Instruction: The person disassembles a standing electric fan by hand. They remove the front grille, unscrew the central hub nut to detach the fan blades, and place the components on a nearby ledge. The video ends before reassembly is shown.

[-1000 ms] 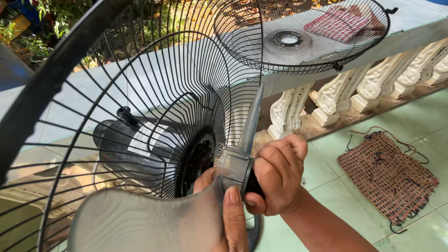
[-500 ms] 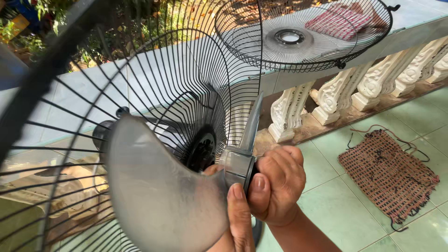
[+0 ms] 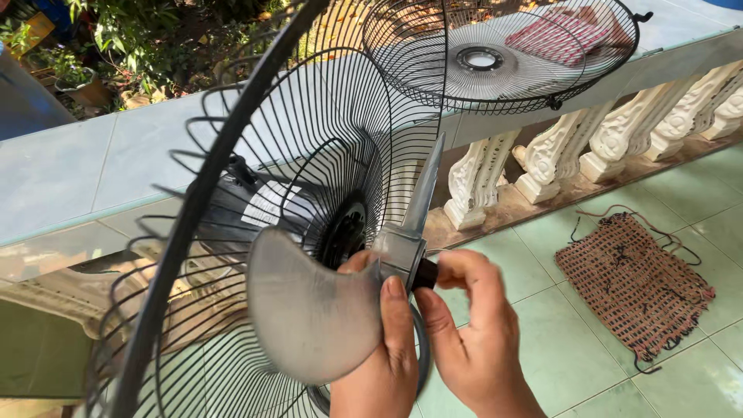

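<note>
A fan's black rear wire guard (image 3: 232, 178) fills the left half of the head view, with the dark motor housing (image 3: 255, 213) behind it. A translucent grey fan blade (image 3: 313, 306) sits on the shaft. My left hand (image 3: 383, 352) grips the blade at its hub (image 3: 398, 259), thumb across the front. My right hand (image 3: 468, 325) pinches the small black cap (image 3: 425, 273) at the hub's centre with fingertips.
The detached front wire guard (image 3: 495, 58) lies on the tiled ledge (image 3: 70, 170) over a red striped cloth (image 3: 561, 35). White balusters (image 3: 542, 166) stand below. A woven brown mat (image 3: 635, 282) lies on the green floor tiles (image 3: 542, 348). Plants grow beyond the ledge.
The blade has turned, its wide vane swinging lower and closer to my left hand. My right hand loosened from a full wrap to a fingertip pinch on the black cap. The view shifted left.
</note>
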